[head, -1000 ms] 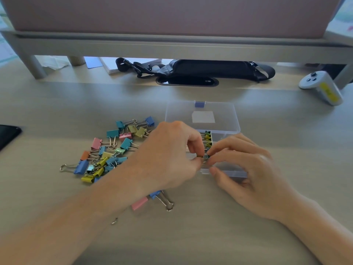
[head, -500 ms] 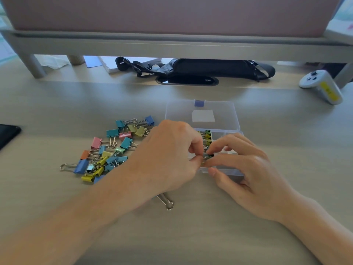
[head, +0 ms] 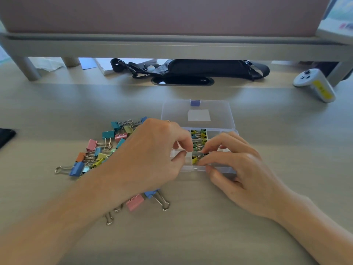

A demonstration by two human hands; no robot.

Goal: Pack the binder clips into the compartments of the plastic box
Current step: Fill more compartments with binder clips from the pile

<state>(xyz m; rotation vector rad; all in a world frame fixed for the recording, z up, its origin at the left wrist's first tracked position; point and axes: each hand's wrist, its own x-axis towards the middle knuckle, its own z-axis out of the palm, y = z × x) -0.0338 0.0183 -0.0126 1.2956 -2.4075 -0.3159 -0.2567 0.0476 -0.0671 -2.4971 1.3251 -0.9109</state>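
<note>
Both hands over plastic box [head: 219,169]: left hand [head: 150,152] & right hand [head: 240,169] fingertips pinch small yellow clip [head: 195,160] in near-middle compartment; loose clip pile [head: 99,150] left of box

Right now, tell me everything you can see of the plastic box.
The plastic box is clear and rectangular and lies flat on the desk, lid swung open away from the person, with a blue latch and a pale label. Dividers form small compartments; the middle column holds yellow and green binder clips. Both hands, left and right, rest fingers on it.
</note>
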